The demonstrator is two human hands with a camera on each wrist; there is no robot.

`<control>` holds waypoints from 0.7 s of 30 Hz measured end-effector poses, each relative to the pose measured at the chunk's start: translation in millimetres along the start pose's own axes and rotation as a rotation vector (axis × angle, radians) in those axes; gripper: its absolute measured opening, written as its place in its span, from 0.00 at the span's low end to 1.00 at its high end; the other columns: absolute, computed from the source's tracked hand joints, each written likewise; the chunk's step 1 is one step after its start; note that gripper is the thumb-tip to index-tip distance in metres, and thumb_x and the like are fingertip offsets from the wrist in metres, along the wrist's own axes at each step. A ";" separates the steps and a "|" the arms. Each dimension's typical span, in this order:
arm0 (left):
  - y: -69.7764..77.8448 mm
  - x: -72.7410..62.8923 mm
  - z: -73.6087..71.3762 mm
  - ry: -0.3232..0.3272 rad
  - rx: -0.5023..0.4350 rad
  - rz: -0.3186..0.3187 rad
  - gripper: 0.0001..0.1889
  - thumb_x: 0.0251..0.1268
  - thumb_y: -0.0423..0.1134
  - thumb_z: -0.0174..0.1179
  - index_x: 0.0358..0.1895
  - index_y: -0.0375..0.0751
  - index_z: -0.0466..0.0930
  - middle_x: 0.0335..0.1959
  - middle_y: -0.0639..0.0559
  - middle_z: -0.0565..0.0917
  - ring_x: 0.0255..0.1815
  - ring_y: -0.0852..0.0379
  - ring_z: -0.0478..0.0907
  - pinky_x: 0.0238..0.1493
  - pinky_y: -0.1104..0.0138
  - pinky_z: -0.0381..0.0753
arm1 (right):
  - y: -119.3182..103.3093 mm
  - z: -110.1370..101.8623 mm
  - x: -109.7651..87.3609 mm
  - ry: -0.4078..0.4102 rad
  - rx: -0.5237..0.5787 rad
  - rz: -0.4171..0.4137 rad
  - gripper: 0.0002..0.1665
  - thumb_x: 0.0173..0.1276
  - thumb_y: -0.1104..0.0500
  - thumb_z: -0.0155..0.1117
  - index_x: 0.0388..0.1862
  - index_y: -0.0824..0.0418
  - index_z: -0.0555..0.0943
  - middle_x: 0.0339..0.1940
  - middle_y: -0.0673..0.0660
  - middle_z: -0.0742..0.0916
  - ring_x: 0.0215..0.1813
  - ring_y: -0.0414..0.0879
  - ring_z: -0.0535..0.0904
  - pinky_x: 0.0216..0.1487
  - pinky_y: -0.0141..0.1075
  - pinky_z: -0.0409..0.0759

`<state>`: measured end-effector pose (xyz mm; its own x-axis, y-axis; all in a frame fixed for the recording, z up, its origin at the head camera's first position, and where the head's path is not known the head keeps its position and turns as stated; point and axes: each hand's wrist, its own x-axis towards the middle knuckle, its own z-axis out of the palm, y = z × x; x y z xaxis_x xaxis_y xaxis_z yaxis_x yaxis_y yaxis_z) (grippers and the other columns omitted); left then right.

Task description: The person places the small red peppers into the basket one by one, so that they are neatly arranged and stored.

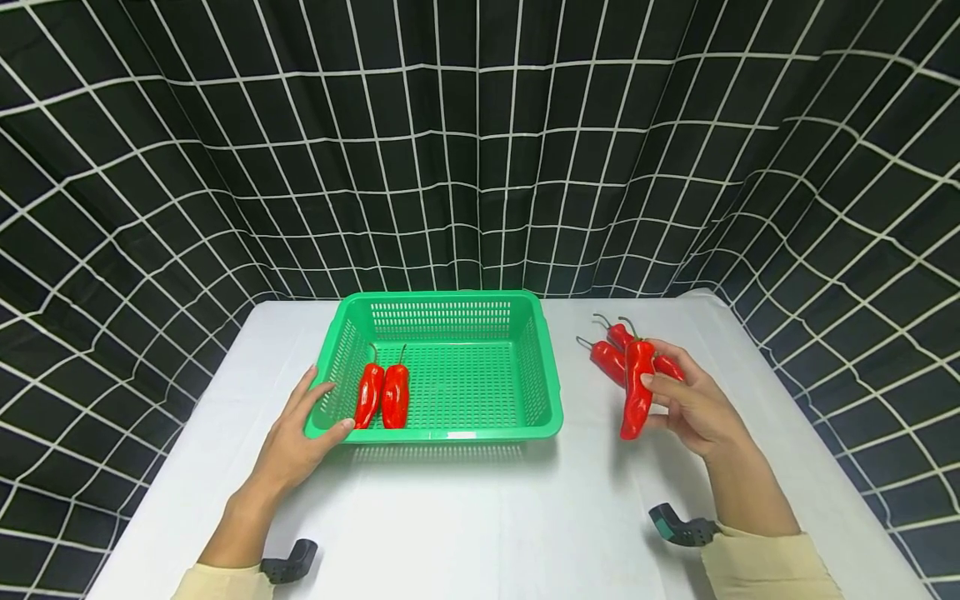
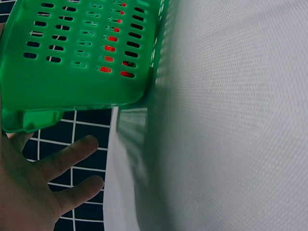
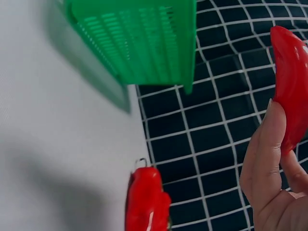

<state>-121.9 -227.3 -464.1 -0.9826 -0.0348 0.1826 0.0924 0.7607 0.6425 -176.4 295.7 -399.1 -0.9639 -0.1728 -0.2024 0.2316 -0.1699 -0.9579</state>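
Observation:
My right hand [image 1: 693, 404] pinches a glossy red pepper [image 1: 637, 392] between thumb and fingers, stem up and tip down. In the right wrist view this pepper [image 3: 291, 86] stands well above the tabletop. Other red peppers [image 1: 609, 360] lie on the table behind it, partly hidden by it and the hand. My left hand [image 1: 296, 442] rests at the front left corner of a green plastic basket [image 1: 465, 435], thumb on the front rim and fingers spread along the left side. Inside, at the left, two red peppers [image 1: 369, 396] lie side by side, stems pointing away.
A white cloth [image 1: 450, 525] covers the table. Dark curtains with a white grid [image 1: 480, 150] hang behind the table and along both sides. Black wrist devices [image 1: 291, 562] sit at both cuffs.

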 end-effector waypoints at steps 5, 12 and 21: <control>-2.0 0.2 1.0 0.009 0.000 0.007 0.35 0.61 0.58 0.62 0.68 0.46 0.67 0.78 0.53 0.48 0.71 0.34 0.55 0.55 0.31 0.60 | -7.5 6.6 -6.7 -0.022 -0.001 -0.040 0.37 0.70 0.62 0.60 0.74 0.51 0.57 0.63 0.60 0.65 0.51 0.52 0.81 0.41 0.52 0.81; -2.7 -0.7 1.7 0.013 0.001 0.007 0.35 0.61 0.57 0.62 0.68 0.46 0.67 0.78 0.53 0.48 0.71 0.34 0.55 0.55 0.31 0.60 | -15.6 16.2 -15.0 -0.036 -0.009 -0.104 0.35 0.70 0.63 0.59 0.73 0.50 0.59 0.63 0.61 0.64 0.51 0.51 0.80 0.41 0.55 0.80; -1.3 -0.1 0.3 0.001 -0.004 -0.002 0.35 0.61 0.58 0.61 0.68 0.46 0.67 0.78 0.53 0.48 0.71 0.35 0.54 0.57 0.32 0.59 | -24.1 28.4 -23.7 -0.050 -0.012 -0.141 0.35 0.70 0.65 0.59 0.72 0.50 0.60 0.62 0.61 0.67 0.52 0.52 0.78 0.41 0.55 0.80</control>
<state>-122.0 -228.1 -465.2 -0.9825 -0.0374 0.1823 0.0910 0.7582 0.6456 -155.5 276.3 -365.5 -0.9791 -0.1957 -0.0552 0.0921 -0.1847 -0.9785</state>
